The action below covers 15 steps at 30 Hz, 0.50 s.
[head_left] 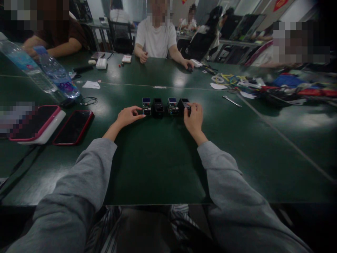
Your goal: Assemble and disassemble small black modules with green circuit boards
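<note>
Four-part row is avoided here as a count; several small devices stand side by side on the green table (158, 158). At its left end is a small circuit board with a screen (146, 102), and my left hand (128, 116) has its thumb and fingertips at that board's left edge. Beside it stands a black box with a small screen (158, 107). A second circuit board with a screen (172, 105) follows. My right hand (194, 117) is closed around the right side of another black box (183, 106), thumb in front, partly hiding it.
Two water bottles (59, 75), a red-edged phone (74, 128) and a pink-edged device (39, 121) lie to the left. A wrench (232, 101) and tangled cables (279, 88) are on the right. A person in white (158, 38) sits opposite.
</note>
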{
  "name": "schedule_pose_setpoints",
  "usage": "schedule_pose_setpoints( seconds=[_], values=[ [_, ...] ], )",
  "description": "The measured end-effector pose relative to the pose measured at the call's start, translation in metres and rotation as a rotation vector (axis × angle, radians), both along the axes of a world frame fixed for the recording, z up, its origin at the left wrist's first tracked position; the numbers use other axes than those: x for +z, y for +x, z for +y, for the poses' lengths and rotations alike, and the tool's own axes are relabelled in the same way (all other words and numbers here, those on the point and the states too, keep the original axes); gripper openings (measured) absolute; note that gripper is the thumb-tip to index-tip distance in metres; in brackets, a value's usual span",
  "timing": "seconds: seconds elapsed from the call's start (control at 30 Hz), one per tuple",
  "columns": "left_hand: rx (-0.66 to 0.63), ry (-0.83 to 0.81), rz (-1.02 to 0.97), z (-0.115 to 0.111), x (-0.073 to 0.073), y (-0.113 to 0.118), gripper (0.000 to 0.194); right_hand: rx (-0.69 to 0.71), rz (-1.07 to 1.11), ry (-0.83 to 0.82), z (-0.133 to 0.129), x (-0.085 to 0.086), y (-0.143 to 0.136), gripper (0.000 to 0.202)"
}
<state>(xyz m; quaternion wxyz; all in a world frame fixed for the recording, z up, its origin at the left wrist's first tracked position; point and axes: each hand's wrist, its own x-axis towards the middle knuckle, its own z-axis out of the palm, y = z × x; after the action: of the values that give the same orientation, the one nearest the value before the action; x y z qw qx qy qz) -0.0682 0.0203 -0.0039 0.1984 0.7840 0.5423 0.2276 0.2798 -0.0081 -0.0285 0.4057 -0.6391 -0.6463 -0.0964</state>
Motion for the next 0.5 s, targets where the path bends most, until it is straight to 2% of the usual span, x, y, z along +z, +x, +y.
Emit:
schedule_pose_setpoints(
  seconds=[0.23, 0.37, 0.5],
  values=[
    [0.004, 0.000, -0.009, 0.001, -0.002, -0.001, 0.057, 0.135, -0.107, -0.047, -0.010, 0.009, -0.016, 0.036],
    [-0.006, 0.003, -0.008, 0.000, -0.002, -0.001, 0.057, 0.226, -0.166, -0.104, -0.014, 0.010, -0.025, 0.034],
    [-0.007, -0.007, -0.001, -0.001, 0.000, -0.001, 0.057, 0.255, -0.174, -0.107, -0.014, 0.009, -0.025, 0.032]
  ],
)
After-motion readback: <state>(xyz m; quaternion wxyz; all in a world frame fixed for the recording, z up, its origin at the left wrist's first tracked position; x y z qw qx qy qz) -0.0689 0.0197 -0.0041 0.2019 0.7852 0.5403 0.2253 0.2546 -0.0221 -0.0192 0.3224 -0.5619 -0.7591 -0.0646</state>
